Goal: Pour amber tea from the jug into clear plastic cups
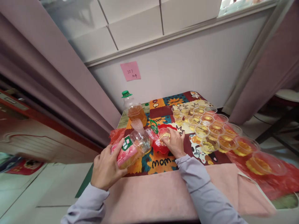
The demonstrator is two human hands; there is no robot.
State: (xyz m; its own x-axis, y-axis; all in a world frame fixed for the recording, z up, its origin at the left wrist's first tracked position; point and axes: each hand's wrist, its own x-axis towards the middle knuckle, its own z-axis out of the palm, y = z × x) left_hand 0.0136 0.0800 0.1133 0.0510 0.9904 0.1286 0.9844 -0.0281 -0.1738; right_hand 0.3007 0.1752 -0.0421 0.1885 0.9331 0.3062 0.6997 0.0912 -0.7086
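Note:
My left hand [106, 166] is wrapped round a clear plastic bottle [142, 141] with a pink and green label, tilted so its neck points right. The bottle's mouth is close to a clear plastic cup [165, 135], which my right hand [175, 141] grips. That cup is over a red scalloped dish [161, 149] and has some yellow liquid in it. A green handle loop [154, 126] shows by the bottle's neck. Behind the bottle is a stack of clear cups [137, 124].
A large jug [136, 113] of amber liquid with a green cap stands at the back left. Several clear cups [209, 143] of yellow liquid fill the right side. A pink cloth [154, 196] covers the front edge, and red plastic sheet [288, 172] lies at the right.

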